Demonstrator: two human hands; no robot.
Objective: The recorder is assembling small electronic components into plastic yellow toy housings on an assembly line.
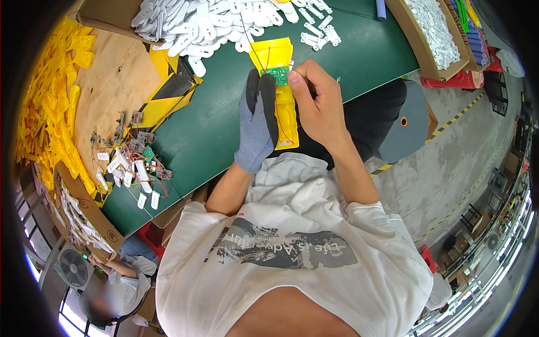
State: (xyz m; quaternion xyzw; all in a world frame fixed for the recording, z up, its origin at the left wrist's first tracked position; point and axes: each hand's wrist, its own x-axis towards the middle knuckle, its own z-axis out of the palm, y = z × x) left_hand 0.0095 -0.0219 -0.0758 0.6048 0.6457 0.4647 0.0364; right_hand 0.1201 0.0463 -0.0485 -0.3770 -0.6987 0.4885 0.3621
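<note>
Left hand [257, 121] clamps shell [286, 109]: likely light, stiff. Right hand [321, 106], fingertips together, at board [275, 75]: probably fragile; hold edges.

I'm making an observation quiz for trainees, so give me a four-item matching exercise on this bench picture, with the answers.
1. Left hand
2. Right hand
3. Circuit board between the hands
4. Heap of white oval pieces

A. Green
B. Bare
C. At the picture's top edge
D. Gloved

Pairs: 1-D, 2-B, 3-A, 4-C
</note>
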